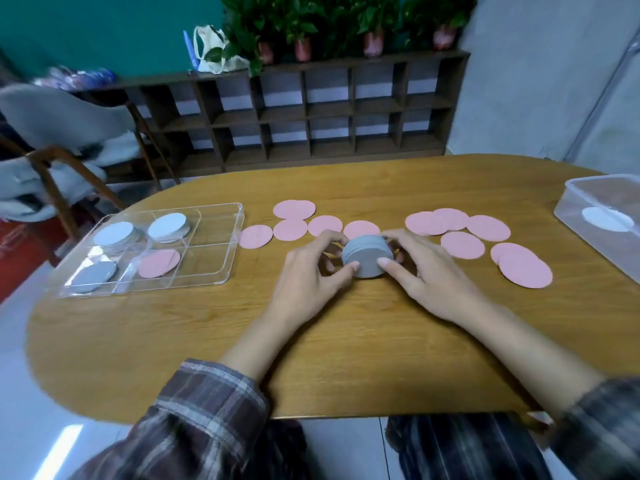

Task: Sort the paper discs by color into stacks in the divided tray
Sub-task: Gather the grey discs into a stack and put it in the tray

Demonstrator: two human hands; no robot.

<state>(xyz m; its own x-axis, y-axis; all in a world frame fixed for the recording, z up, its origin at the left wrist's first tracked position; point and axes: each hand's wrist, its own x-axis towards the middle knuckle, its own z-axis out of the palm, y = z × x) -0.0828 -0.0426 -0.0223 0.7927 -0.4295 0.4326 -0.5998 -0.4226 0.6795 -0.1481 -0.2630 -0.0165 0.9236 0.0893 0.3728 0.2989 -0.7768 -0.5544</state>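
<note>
Thick stack of grey paper discs (367, 258) pinched between left hand (308, 271) and right hand (426, 275).
Were the pinch loosened mid-carry to the clear divided plastic tray (221, 275), discs could fan out — colours mixed.

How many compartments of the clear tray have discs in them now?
4. Far-left pale stack, far-middle pale stack, near-left grey stack, near-middle pink discs. The two right compartments of the tray look empty.

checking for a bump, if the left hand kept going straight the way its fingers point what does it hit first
The gray disc stack, which the left hand grips; just beyond lies a pink disc, though depth is unclear.
</note>
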